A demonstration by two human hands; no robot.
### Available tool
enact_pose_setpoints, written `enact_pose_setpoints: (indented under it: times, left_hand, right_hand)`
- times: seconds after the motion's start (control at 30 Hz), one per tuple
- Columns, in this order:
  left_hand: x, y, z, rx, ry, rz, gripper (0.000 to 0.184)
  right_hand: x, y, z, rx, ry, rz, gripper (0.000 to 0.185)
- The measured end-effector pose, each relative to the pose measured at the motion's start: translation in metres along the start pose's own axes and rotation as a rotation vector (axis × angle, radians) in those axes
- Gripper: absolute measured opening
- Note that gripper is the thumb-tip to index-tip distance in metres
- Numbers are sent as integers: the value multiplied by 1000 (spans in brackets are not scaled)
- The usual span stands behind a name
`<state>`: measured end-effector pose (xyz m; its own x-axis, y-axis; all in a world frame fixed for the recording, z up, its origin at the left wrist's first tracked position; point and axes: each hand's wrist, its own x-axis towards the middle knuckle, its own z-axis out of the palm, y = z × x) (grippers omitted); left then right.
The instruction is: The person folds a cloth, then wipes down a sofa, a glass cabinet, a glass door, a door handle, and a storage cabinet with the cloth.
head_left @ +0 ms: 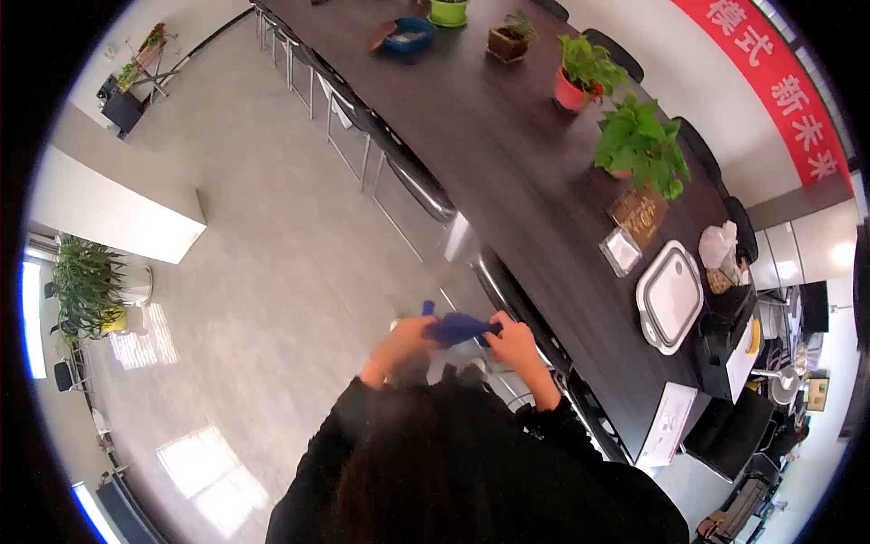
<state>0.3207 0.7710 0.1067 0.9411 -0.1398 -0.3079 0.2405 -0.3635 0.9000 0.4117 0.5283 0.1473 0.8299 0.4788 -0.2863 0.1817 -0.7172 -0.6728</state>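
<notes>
A dark blue cloth is stretched between my two hands, in front of my body and beside the table's edge. My left hand grips its left end, and a small blue bit sticks up above the fingers. At the other end, my right hand pinches the cloth between thumb and fingers. The cloth looks bunched and slightly blurred, so its exact kind is hard to make out. Both hands are above the floor, close to the black chairs along the table.
The long dark table runs along my right, with black chairs at its near side. On it stand potted plants, a blue bowl, a white-rimmed collapsible basin and a wooden board. A white pillar rises at left.
</notes>
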Motion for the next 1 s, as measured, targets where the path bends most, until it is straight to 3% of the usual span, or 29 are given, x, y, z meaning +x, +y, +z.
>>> enact_pose_setpoints:
  times: [0.03, 0.23, 0.37, 0.5, 0.57, 0.67, 0.77, 0.8, 0.83, 0.9, 0.93, 1.0]
  left_hand:
    - [-6, -4, -20, 214, 105, 24, 37]
    - [-19, -35, -110, 275, 265, -89, 28]
    - [0, -45, -147, 448, 381, 3, 26]
    - [42, -27, -180, 320, 327, 24, 25]
    - [63, 0, -202, -55, 169, -19, 26]
    - [116, -18, -224, -42, 207, 85, 23]
    - [153, -3, -265, -96, 227, 23, 25]
    - [174, -19, -277, -80, 228, 19, 25]
    - [198, -53, -281, -6, 328, -51, 26]
    - [231, -102, -293, 75, 417, -134, 28]
    - [243, -115, -302, 61, 422, -165, 30]
    - [261, -137, -314, 2, 370, -218, 34]
  right_hand:
    - [13, -17, 9, 68, -3, -4, 26]
    - [86, -88, 48, -1, 81, -184, 29]
    - [115, -111, 46, 2, 217, -168, 31]
    - [152, -122, 21, 3, 398, -118, 27]
    - [179, -133, 5, 70, 465, -118, 25]
    - [234, -149, -17, 85, 557, -117, 26]
    - [308, -151, -7, 126, 629, -188, 26]
    - [330, -151, 0, 120, 497, -132, 42]
    - [351, -146, 14, 133, 490, -122, 42]
    - [392, -136, 47, 40, 476, -496, 63]
    - [405, -124, 66, 50, 474, -484, 63]
    - [416, -111, 94, -116, 155, -285, 75]
